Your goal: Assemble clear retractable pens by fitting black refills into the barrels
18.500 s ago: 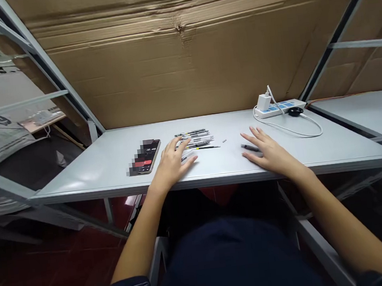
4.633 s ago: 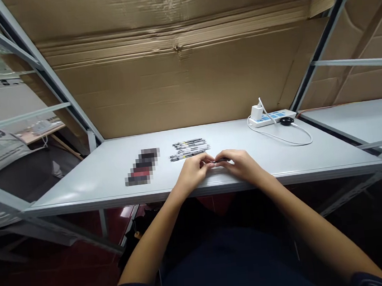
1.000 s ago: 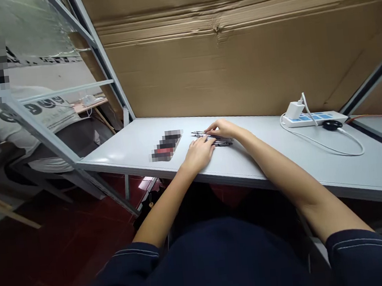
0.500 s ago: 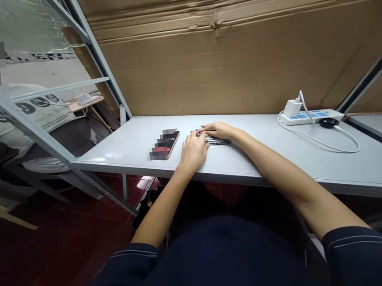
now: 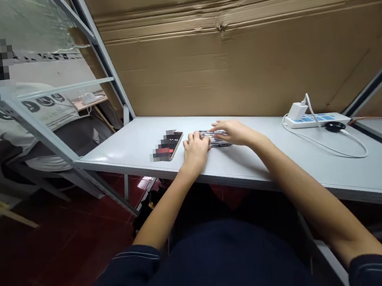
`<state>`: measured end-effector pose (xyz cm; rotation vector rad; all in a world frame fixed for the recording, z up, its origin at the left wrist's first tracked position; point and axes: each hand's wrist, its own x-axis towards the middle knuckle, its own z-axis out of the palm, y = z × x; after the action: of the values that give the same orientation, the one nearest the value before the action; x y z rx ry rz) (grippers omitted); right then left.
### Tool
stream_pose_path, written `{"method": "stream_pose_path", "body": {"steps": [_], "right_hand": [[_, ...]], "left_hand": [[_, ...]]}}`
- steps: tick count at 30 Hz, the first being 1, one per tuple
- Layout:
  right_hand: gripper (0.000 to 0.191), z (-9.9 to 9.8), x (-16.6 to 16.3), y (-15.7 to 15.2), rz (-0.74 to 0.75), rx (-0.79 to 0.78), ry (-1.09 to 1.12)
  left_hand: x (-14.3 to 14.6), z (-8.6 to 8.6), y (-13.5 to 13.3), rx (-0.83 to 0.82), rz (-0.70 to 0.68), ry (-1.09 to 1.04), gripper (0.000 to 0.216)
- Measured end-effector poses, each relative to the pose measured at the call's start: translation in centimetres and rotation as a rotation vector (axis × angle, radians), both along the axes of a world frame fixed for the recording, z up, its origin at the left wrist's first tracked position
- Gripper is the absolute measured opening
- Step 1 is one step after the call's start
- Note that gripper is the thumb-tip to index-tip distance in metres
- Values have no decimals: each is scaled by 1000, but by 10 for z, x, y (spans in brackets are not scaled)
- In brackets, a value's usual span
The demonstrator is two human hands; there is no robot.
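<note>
A bunch of black-and-white pens [image 5: 216, 138] lies gathered on the pale grey table top [image 5: 264, 162], lengthwise left to right and partly hidden by my hands. My left hand [image 5: 195, 150] curls against the bunch's left end. My right hand [image 5: 229, 132] lies across its right part, fingers reaching over the pens. I cannot tell whether either hand grips them. Just left of my left hand, a smartphone [image 5: 172, 145] lies with its screen lit and partly blurred.
A white power strip [image 5: 318, 120] with a white charger [image 5: 297, 111] and looped white cable [image 5: 328, 147] stands at the table's right. Cardboard [image 5: 224, 66] lines the back. A metal frame upright [image 5: 102, 52] rises at left, with a seated person in a white top [image 5: 2, 131] beyond.
My right hand has slid a little right over the pens, and my left hand sits lower on their left end. The pens are now a tight bunch, not the loose group seen earlier.
</note>
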<state>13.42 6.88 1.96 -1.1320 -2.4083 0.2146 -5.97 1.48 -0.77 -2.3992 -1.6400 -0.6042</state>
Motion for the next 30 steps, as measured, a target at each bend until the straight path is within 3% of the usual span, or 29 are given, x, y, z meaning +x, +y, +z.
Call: {"method": "stream_pose_path", "body": {"steps": [5, 8, 12, 15, 19, 26, 30], "right_hand": [[55, -31, 16, -74, -71, 54, -34], [59, -47, 27, -96, -148, 76, 1], [46, -51, 37, -101, -111, -52, 187], [35, -47, 37, -100, -129, -104, 292], [28, -39, 38, -101, -220, -113, 341], [41, -31, 60, -104, -154, -317, 371], [27, -35, 63, -103, -190, -323, 451]], "left_hand": [[-1, 3, 1, -27, -118, 20, 15], [-1, 2, 1, -61, -247, 22, 13], [8, -1, -6, -129, -446, 17, 18], [15, -2, -11, -174, -516, -13, 26], [17, 2, -16, -195, -506, -39, 26], [18, 6, -19, -171, -429, 10, 33], [19, 7, -16, -176, -434, 38, 31]]}}
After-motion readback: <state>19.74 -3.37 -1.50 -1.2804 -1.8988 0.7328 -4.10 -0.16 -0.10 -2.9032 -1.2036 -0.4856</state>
